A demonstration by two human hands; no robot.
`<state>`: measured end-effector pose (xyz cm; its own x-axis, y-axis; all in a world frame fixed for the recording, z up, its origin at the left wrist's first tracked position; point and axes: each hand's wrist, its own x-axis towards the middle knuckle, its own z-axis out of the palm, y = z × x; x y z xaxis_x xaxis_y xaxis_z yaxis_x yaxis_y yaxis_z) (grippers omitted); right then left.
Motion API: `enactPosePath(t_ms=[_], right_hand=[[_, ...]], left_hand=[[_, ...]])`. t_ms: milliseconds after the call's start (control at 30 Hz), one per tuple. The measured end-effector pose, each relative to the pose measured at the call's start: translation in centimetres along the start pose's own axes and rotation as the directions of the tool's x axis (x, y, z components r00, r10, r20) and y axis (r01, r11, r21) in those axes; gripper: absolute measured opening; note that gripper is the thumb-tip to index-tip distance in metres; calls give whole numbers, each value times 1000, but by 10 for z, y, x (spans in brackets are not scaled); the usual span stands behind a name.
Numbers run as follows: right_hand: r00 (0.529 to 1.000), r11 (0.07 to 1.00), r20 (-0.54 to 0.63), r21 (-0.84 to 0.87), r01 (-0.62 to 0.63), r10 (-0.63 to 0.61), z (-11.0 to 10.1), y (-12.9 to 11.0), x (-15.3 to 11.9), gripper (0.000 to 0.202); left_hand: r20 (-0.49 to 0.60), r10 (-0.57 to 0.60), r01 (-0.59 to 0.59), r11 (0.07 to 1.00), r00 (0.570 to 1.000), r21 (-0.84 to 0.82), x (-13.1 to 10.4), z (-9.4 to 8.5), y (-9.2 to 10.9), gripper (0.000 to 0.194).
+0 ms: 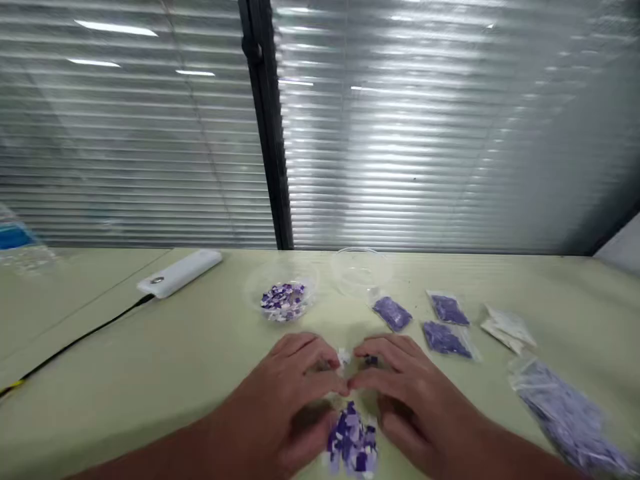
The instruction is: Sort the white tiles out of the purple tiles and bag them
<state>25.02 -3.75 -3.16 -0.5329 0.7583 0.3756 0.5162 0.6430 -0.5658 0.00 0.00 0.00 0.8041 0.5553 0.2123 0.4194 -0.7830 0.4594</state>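
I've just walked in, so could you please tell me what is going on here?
A person's left hand and right hand are cupped on either side of loose purple and white pieces on the table. More pieces lie in a clear bowl beyond the left hand, and small purple-filled bags lie beyond the right.

"What sort of place is shown here?"
"An office or a similar workroom is suggested, though the exact kind cannot be told. The pale worktop [175,360] is set along glass panes [450,133] lined with slatted blinds [125,160], and bright strips of light [115,28] are mirrored there."
"Is anything else to be noted?"
"The panes are divided by a dark frame [270,127], and a white device [180,272] is connected to a black cable [75,343]."
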Motion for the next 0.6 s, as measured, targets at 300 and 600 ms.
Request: enactPosePath(t_ms=[300,600], right_hand=[[1000,1000,17,-20,13,-12,-3,1,4,57],[998,999,18,3,53,-53,-6,-2,4,51]], left_hand=[[-61,-48,51,998,997,43,-1,6,-6,39],[-101,19,-13,998,995,56,-4,7,-7,35]])
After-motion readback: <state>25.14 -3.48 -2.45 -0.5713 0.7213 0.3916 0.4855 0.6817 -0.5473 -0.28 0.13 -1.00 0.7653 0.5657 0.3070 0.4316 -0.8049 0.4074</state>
